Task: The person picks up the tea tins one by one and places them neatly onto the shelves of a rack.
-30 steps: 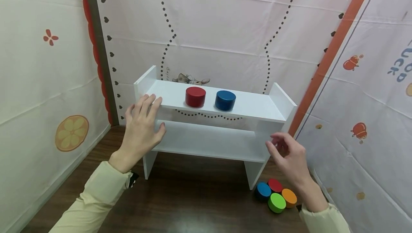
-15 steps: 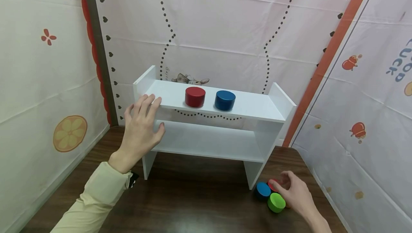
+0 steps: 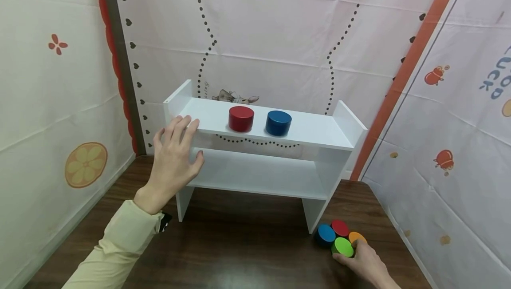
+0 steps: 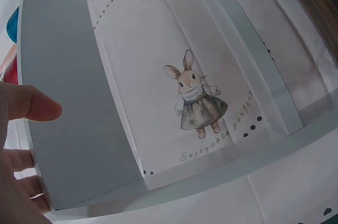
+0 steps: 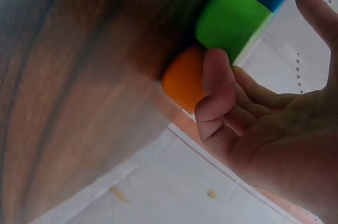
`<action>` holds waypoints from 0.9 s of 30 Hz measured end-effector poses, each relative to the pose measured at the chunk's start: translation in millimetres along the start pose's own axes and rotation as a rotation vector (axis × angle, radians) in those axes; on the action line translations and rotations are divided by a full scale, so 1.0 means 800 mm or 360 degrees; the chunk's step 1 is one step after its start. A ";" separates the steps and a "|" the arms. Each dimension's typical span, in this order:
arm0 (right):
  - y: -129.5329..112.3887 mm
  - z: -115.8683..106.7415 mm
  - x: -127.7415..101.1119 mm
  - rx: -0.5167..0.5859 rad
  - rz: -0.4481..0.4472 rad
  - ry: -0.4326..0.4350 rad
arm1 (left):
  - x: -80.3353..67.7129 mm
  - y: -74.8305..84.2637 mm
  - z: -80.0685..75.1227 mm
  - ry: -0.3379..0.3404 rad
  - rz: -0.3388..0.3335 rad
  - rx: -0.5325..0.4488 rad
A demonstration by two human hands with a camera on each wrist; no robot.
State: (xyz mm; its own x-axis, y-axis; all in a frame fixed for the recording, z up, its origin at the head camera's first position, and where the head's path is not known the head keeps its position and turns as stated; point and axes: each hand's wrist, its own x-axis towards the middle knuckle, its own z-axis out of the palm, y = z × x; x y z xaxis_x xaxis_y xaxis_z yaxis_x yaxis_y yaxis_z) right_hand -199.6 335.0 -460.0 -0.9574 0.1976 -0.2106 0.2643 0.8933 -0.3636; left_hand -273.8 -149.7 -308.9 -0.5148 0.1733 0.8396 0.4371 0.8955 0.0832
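A white 2-tier shelf (image 3: 319,136) is set on a dark wooden table (image 3: 239,244), backed by a pale printed cloth. On its top board, a red cylinder block (image 3: 241,118) and a blue cylinder block (image 3: 278,123) are placed side by side, near each other and apart, both upright.

The left hand (image 3: 174,158) is laid against the left front edge of the shelf's top board, with the fingers straight and slightly spread and the thumb set toward the lower board. Nothing is gripped by it. In the left wrist view, the thumb (image 4: 31,103) is seen beside the shelf's grey-shadowed side panel, and a rabbit print (image 4: 196,97) on the cloth is visible behind.

By the shelf's right foot, 4 flat discs are clustered on the table, touching one another: a blue disc (image 3: 326,234), a red disc (image 3: 340,227), a green disc (image 3: 343,247) and an orange disc (image 3: 356,237). The right hand (image 3: 365,264) is placed at the near side of the cluster, against the green disc. In the right wrist view, its fingers (image 5: 219,94) are seen loosely curled, lying against the orange disc (image 5: 184,78) and the green disc (image 5: 231,20), with the thumb held out apart. Whether either disc is actually pinched cannot be told.
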 end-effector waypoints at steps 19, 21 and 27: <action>0.017 0.020 0.030 0.0113 -0.0134 -0.0059 | -0.001 0.000 0.002 0.0007 0.0001 0.0009; 0.017 0.020 0.030 0.0125 -0.0145 -0.0052 | -0.001 0.000 0.002 0.0007 -0.0002 0.0009; 0.015 0.021 0.025 0.0139 -0.0149 -0.0056 | -0.001 0.001 0.001 0.0008 -0.0006 0.0008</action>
State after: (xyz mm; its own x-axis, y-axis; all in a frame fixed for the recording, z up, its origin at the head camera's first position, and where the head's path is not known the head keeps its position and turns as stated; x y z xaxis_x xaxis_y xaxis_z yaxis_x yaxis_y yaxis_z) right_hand -213.9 342.6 -484.0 -0.9741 0.0995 -0.2033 0.1848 0.8684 -0.4602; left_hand -273.9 -148.6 -309.9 -0.5126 0.1681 0.8420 0.4316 0.8982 0.0835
